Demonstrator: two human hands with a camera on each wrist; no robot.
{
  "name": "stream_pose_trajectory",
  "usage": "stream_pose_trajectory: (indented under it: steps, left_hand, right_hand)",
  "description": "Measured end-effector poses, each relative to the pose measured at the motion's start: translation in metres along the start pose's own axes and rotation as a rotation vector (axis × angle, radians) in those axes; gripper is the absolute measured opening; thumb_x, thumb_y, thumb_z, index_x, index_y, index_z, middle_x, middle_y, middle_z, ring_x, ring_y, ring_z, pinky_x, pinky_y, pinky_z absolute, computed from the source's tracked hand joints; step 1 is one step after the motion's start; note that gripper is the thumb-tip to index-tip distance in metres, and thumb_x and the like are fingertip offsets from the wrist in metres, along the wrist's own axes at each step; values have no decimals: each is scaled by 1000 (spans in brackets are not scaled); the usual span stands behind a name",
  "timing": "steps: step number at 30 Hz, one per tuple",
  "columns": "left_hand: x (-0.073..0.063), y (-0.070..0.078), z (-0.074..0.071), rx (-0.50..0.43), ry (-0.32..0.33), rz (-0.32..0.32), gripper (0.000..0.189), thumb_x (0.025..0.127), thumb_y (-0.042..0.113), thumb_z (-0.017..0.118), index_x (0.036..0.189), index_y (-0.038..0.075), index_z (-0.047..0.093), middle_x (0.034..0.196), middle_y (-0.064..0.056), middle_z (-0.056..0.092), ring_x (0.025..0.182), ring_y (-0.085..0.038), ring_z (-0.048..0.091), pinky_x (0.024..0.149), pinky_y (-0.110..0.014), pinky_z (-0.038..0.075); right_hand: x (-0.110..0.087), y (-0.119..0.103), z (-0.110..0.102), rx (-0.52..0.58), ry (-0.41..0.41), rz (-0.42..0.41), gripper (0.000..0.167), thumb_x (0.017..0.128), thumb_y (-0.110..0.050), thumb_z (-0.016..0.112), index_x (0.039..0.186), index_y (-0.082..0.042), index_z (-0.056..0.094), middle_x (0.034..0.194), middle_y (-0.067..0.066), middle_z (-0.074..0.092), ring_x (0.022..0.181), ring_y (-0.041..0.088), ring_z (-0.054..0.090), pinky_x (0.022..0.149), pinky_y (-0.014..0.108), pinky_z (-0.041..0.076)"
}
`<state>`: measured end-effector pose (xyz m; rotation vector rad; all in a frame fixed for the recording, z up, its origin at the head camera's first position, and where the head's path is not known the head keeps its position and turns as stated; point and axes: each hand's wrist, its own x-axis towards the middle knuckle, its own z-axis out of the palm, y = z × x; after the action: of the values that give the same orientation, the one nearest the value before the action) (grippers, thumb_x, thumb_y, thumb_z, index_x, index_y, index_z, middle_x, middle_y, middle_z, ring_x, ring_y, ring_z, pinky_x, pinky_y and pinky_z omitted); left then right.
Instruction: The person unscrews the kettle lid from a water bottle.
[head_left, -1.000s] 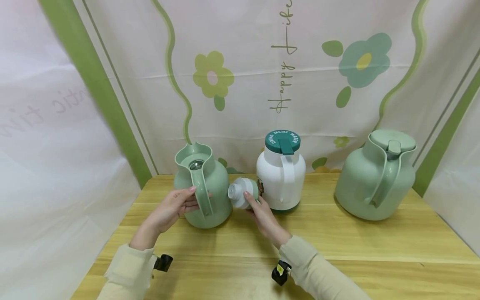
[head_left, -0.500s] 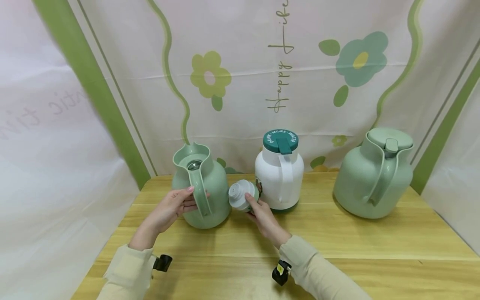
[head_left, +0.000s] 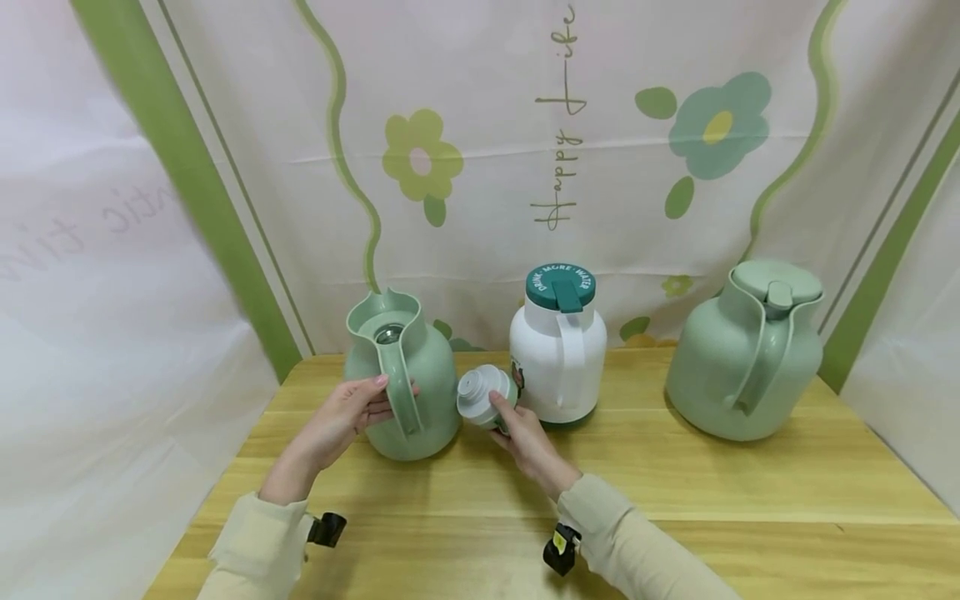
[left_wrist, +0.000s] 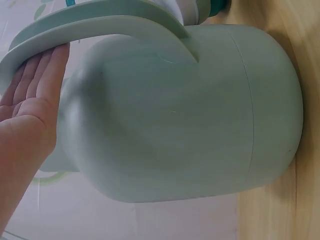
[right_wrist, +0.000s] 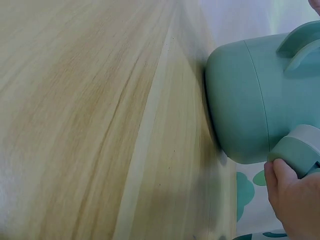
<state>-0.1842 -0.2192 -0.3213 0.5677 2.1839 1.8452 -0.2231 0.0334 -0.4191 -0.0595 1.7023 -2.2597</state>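
Observation:
A pale green thermos jug (head_left: 437, 392) stands upright on the left with its lid off and its round metal mouth showing. My left hand (head_left: 360, 410) holds its handle (head_left: 399, 385), thumb against the near side and fingers passed through the loop. In the left wrist view those fingers (left_wrist: 45, 75) lie nearly straight along the handle's inner side. My right hand (head_left: 528, 437) grips a jug lid (head_left: 483, 397) by its green rim, its stepped white stopper end tilted up and leftward. In the right wrist view the lid (right_wrist: 295, 154) overlaps the jug's body, clear of the tabletop.
Just right of the lid stands a white thermos jug (head_left: 551, 367) with a dark green lid. Another green jug (head_left: 738, 375), its lid on, is farther right. The wooden table (head_left: 450, 542) meets a printed cloth backdrop (head_left: 487, 250) behind the jugs.
The lid in my right hand has tilted, its white stopper end turning from leftward to more upward, and has lowered a little. My left hand stays at the handle.

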Motion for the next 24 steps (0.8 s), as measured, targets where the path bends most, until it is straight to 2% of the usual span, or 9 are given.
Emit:
stream_pose_trajectory:
  steps: [6, 18, 24]
  left_hand:
    - [1, -1, -3, -31, 14, -3, 61, 104, 39, 34, 132, -14, 45, 110, 14, 70, 107, -5, 65, 92, -20, 53]
    - [-2, 0, -13, -36, 57, 10, 48, 104, 39, 35, 124, 3, 60, 105, 12, 72, 103, -4, 67, 90, -20, 54]
    - [-6, 3, -18, -23, 54, -7, 58, 105, 38, 33, 129, -11, 52, 105, 12, 72, 103, -4, 67, 90, -20, 54]
  right_hand:
    - [-2, 1, 3, -11, -3, -1, 65, 101, -38, 44, 141, 12, 32, 148, 28, 33, 139, 39, 34, 114, 46, 33]
    - [-1, 3, 11, -20, 1, 1, 63, 101, -37, 45, 138, 14, 36, 145, 30, 38, 137, 39, 38, 112, 44, 37]
    - [3, 6, 15, 9, 3, -2, 65, 101, -35, 47, 139, 15, 33, 145, 32, 36, 136, 41, 38, 110, 42, 38]
